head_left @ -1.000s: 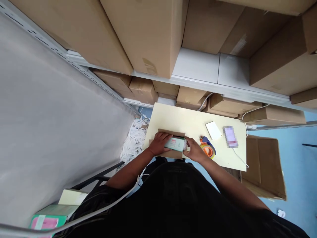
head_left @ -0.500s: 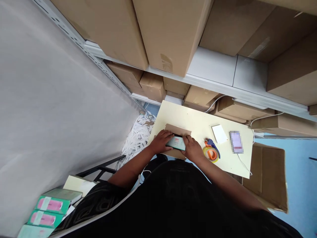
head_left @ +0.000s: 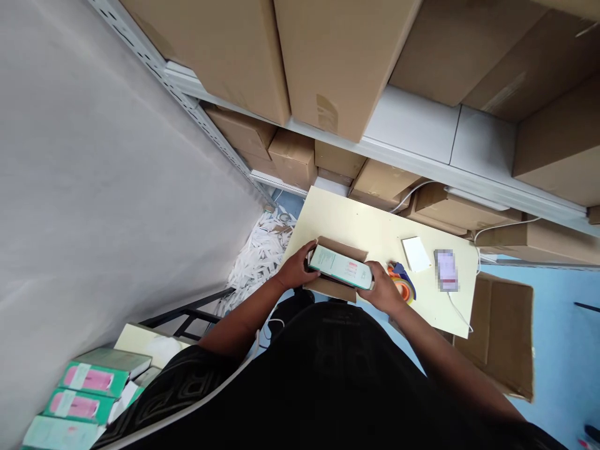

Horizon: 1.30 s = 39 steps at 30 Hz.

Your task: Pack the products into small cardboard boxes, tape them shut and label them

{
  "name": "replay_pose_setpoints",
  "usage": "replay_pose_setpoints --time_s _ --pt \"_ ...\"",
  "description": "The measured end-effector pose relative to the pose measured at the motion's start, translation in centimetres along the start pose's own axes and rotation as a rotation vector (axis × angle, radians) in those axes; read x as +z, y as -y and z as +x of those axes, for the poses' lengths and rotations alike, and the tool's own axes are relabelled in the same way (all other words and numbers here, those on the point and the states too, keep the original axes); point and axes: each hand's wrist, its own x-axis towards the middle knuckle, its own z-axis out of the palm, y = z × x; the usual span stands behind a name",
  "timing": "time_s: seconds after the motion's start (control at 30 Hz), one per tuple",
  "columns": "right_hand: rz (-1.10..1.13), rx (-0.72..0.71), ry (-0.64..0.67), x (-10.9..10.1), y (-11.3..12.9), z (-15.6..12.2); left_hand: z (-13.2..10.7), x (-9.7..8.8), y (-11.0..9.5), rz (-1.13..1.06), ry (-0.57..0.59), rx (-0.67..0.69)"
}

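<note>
Between my hands is a pale green product box (head_left: 341, 267) with small print and a red mark on its top face. My left hand (head_left: 297, 267) grips its left end, and my right hand (head_left: 380, 287) grips the right end. Under and around it is an open brown cardboard carton (head_left: 344, 248) with its flaps spread, lying at the table's near edge. The product box hides the carton's inside, so I cannot tell how deep it sits. Just right of my right hand lies an orange and blue tape dispenser (head_left: 402, 282) with a roll of tape, partly covered by the hand.
On the cream table (head_left: 370, 222) lie a white pad (head_left: 416, 254) and a phone (head_left: 446, 270) with a cable. Shelves with large cartons (head_left: 342, 56) rise behind. Paper shreds (head_left: 257, 253) cover the floor at left; green boxes (head_left: 77, 403) are stacked lower left.
The product box has come up and now shows its whole top face. My hands have moved apart to its two ends, the right one towards the tape dispenser.
</note>
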Motion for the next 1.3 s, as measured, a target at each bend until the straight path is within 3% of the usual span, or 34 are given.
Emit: replay_pose_setpoints --time_s 0.27,0.5,0.6,0.73,0.83,0.93,1.07,1.3 --pt "-0.018 -0.060 -0.065 3.3 -0.1 1.1 -0.4 -0.7 0.3 0.033 -0.012 -0.030" --pt "-0.219 -0.165 -0.163 3.9 -2.6 0.8 -1.7 0.9 -0.8 0.287 -0.022 0.088" --pt "-0.357 -0.167 -0.130 3.3 -1.8 0.7 -2.0 1.9 -1.2 0.303 -0.003 0.059" --pt "-0.552 -0.152 -0.095 2.4 1.5 1.3 -1.7 3.3 -1.5 0.321 -0.045 0.017" --pt "-0.527 -0.292 -0.020 2.8 3.8 2.7 -1.4 4.3 -1.7 0.313 -0.056 0.013" --pt "-0.480 -0.502 0.084 3.6 4.6 4.7 -1.0 5.1 -1.9 0.274 -0.084 0.040" --pt "-0.419 -0.614 0.127 3.8 3.6 6.4 -0.6 5.9 -1.7 0.217 -0.141 0.052" --pt "-0.365 -0.730 0.180 2.1 2.4 7.0 0.0 6.7 -0.2 0.057 -0.179 -0.092"
